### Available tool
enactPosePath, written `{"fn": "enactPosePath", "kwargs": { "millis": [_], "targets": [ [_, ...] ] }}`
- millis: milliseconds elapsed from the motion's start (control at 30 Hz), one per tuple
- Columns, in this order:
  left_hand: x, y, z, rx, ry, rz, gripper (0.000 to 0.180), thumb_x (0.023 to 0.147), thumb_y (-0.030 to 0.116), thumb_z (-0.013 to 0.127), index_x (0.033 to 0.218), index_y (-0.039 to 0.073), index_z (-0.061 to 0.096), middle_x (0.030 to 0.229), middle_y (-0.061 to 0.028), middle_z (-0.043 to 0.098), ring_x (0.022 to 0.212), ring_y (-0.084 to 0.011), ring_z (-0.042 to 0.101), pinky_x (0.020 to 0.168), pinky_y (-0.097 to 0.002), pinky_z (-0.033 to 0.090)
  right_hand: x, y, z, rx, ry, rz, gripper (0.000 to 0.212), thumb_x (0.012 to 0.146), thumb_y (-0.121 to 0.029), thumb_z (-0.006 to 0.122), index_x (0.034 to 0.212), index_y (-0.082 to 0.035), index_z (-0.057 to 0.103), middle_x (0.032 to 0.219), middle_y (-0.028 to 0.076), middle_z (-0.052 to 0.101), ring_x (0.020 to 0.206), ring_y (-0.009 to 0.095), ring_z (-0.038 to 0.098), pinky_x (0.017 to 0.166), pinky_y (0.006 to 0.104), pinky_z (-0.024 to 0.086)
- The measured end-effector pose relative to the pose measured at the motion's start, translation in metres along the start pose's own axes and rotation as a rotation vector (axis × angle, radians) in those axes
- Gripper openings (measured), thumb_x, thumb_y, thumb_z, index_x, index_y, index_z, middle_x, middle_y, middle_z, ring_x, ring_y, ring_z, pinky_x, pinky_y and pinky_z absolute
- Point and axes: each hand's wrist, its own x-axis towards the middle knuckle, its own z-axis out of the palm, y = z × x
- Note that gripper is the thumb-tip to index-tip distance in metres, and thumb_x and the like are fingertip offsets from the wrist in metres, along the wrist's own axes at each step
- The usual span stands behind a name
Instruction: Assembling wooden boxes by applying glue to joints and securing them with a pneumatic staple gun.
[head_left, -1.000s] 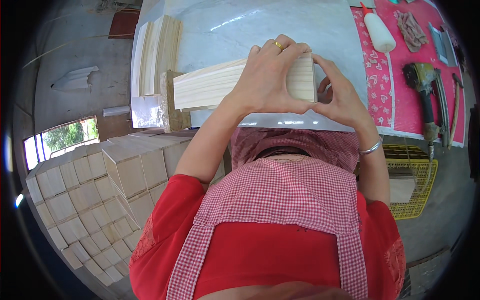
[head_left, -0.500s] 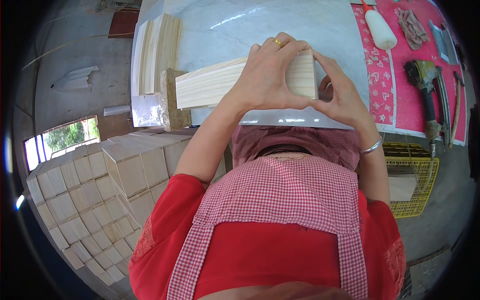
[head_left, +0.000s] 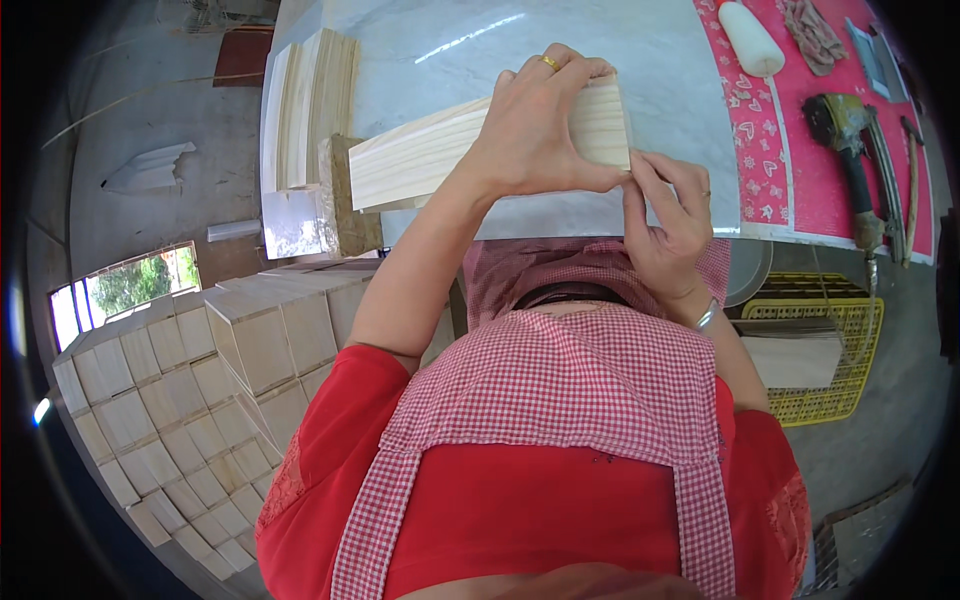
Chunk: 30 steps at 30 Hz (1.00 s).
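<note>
A long, box-shaped piece of pale wood (head_left: 420, 150) lies across the tabletop, its left end against a rough wooden block (head_left: 347, 195). My left hand (head_left: 535, 130) is closed over its right part, thumb on the near edge and fingers on the far edge. At the near right corner, my right hand (head_left: 670, 215) has its thumb and fingertips pressed together against the wood. Whether anything small sits between those fingertips is hidden. Thin wooden boards (head_left: 318, 110) stand bundled beyond the block.
On the pink patterned cloth (head_left: 790, 130) at the right lie a white squeeze bottle (head_left: 750, 40), a rag (head_left: 815, 35), a nail gun (head_left: 850, 160) and a hammer (head_left: 912, 190). Stacked wooden boxes (head_left: 170, 400) fill the lower left. A yellow crate (head_left: 850, 350) holding boards stands at lower right.
My right hand has moved from the right end of the wood down to its near right corner, fingers drawn together. The left hand keeps its hold.
</note>
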Motion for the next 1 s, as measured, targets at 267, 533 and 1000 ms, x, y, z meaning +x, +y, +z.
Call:
{"fn": "enactPosePath", "kwargs": {
  "millis": [267,533,1000],
  "targets": [
    [0.002,0.002,0.0,0.014,-0.005,-0.003,0.086,0.05,0.041,0.083,0.124,0.007,0.058,0.114,-0.0108,0.058,0.105,-0.03,0.058,0.087,-0.0417,0.04,0.0,0.0,0.004,-0.062,0.077,-0.08,0.038,0.073,0.011,0.071,0.109,0.001,0.07,0.1,0.011,0.068,0.086,0.026,0.06,0.077,0.0337,0.048],
    [-0.002,-0.006,0.005,0.031,0.028,-0.011,0.084,0.051,0.042,0.082,0.123,0.007,0.059,0.114,-0.0109,0.058,0.105,-0.031,0.058,0.088,-0.0415,0.041,0.031,0.035,-0.075,-0.442,-0.217,-0.101,0.052,0.083,-0.009,0.07,0.132,0.0,0.055,0.127,0.02,0.057,0.111,0.036,0.055,0.095,0.0447,0.045],
    [-0.002,-0.006,0.011,0.011,0.064,0.003,0.084,0.052,0.047,0.077,0.125,0.007,0.059,0.115,-0.0113,0.058,0.108,-0.0284,0.057,0.086,-0.0419,0.041,0.094,0.158,-0.224,-1.064,-0.473,0.391,0.051,0.082,-0.029,0.071,0.117,0.006,0.057,0.103,0.029,0.067,0.095,0.043,0.066,0.08,0.0485,0.051]
  ]
}}
